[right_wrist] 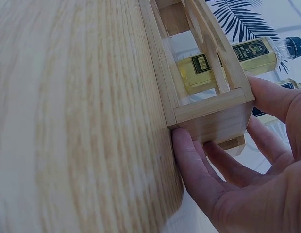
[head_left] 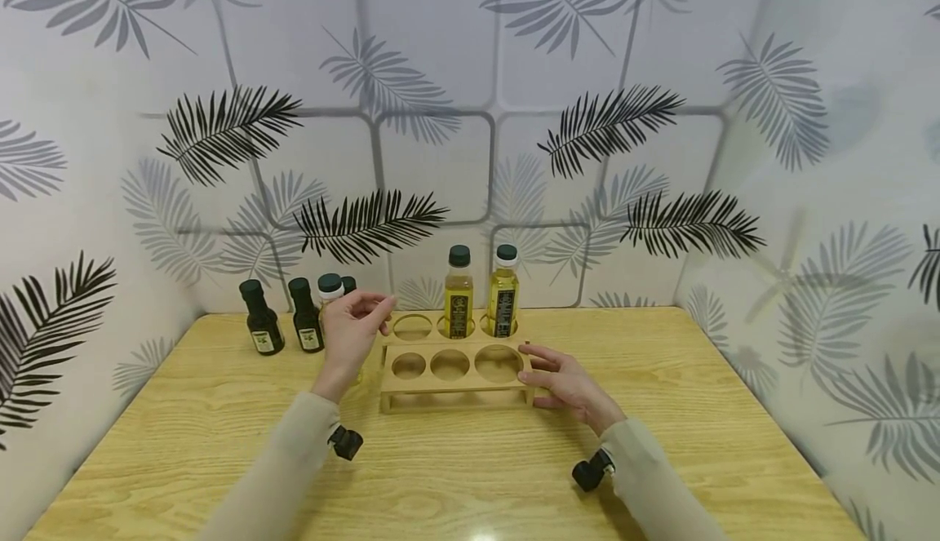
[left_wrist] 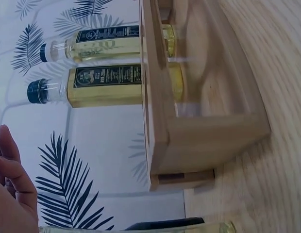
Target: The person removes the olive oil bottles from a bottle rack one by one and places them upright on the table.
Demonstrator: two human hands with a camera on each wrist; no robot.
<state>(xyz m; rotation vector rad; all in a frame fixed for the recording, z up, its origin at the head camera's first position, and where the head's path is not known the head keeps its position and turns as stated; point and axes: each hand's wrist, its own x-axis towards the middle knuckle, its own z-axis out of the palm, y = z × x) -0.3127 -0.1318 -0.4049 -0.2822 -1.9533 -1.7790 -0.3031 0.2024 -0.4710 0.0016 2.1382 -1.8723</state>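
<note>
A two-tier wooden bottle rack (head_left: 455, 398) with round holes stands on the table. Two bottles of yellow oil, a left bottle (head_left: 458, 296) and a right bottle (head_left: 504, 292), stand upright in its back row. At the rack's right end, my right hand (head_left: 569, 386) holds the end panel, with fingers at its top edge and low on its side, as the right wrist view shows. My left hand (head_left: 352, 337) hovers by the rack's left back corner, fingers loosely bent around nothing visible. Partly behind it stands another oil bottle (head_left: 330, 284) with a dark cap.
Two dark green bottles, one at the far left (head_left: 264, 329) and one beside it (head_left: 307, 325), stand on the wooden table (head_left: 220, 427). Another dark cap (head_left: 348, 283) shows behind my left hand. A leaf-patterned wall covering (head_left: 441, 174) rises at the table's back edge.
</note>
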